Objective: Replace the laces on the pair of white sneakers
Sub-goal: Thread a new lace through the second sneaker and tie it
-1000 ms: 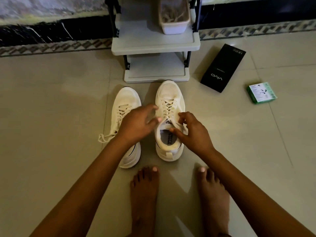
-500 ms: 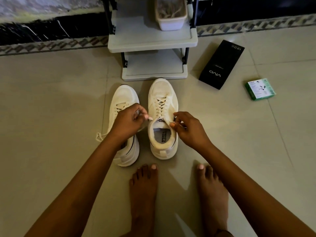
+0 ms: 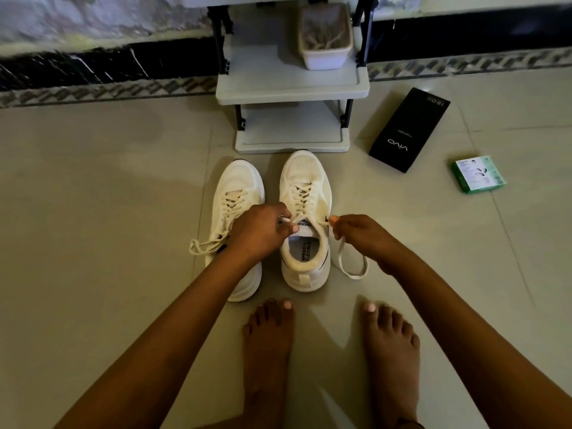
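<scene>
- Left sneaker (image 3: 236,196): white, on the tiled floor (image 3: 93,212), toe toward the wall. Laces (image 3: 205,244) undone at the top, spilling in loops off its left side onto the floor.
- Left hand (image 3: 258,232): hangs over the gap between the two shoes, covering the left shoe's collar. Grip curled, fingertips pinching one end of the right shoe's lace at the tongue.
- Right sneaker (image 3: 305,187): white, just beside the left one, also toe to the wall, heel toward the person's bare feet (image 3: 269,351). Still laced through the eyelets; knot undone. Printed insole visible in the opening.
- Right hand (image 3: 359,235): just right of that shoe's collar. Grip pinched on the other lace end (image 3: 351,270), drawn out sideways; the slack drops in a loop to the floor beside the heel.
- Grey two-tier shelf (image 3: 292,88): against the wall, directly beyond the toes. A white tub (image 3: 325,57) on its upper tier holds what looks like pale laces.
- Black box (image 3: 408,128): flat on the floor, right of the shelf.
- Green-and-white box (image 3: 478,174): smaller, further right, apart from the black one.
</scene>
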`<state>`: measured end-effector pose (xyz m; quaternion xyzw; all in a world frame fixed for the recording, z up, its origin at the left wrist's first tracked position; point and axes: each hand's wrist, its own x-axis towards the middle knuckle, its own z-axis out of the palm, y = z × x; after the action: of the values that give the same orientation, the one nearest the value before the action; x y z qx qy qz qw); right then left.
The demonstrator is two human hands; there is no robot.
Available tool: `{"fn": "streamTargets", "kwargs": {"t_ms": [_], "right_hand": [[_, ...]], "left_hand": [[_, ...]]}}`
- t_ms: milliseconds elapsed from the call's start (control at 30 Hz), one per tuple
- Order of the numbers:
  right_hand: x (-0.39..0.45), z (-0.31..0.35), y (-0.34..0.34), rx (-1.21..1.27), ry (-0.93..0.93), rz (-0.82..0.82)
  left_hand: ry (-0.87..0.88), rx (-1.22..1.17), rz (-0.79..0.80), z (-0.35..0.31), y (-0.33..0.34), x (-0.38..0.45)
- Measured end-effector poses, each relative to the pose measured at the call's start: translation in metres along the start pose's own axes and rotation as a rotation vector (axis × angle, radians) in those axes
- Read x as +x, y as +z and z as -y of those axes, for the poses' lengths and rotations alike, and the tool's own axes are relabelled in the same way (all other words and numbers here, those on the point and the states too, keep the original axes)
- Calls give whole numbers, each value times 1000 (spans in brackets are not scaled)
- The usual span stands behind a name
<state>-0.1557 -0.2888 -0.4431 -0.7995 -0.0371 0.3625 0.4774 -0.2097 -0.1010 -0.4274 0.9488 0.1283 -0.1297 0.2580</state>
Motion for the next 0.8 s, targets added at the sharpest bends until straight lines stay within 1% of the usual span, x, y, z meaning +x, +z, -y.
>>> {"fn": "streamTargets", "kwargs": {"t_ms": [67, 133, 233, 333, 433, 567, 633, 700, 800], "right_hand": [[-9, 9, -11, -39, 21, 48], [-17, 19, -22, -24, 11, 29], [-34, 42, -34, 37, -48, -71], [-51, 68, -45, 134, -101, -112], [-66, 94, -53, 211, -165, -133], [-84, 139, -58, 385, -248, -69], [-93, 158, -59, 478, -283, -53], [-103, 176, -60, 475, -366, -48], [-110, 187, -60, 436, -467, -43]], "left_hand": [[43, -6, 43, -3, -10, -5], [111, -23, 59, -10, -26, -12], [272, -2, -48, -20, -64, -15], [377, -42, -121, -31, -99, -12], [387, -228, -140, -49, -121, -17], [322, -458, -236, -79, -150, -26], [284, -482, -290, -92, -164, -30], [282, -439, -343, -103, -180, -37], [235, -473, -324, -112, -188, -44]]}}
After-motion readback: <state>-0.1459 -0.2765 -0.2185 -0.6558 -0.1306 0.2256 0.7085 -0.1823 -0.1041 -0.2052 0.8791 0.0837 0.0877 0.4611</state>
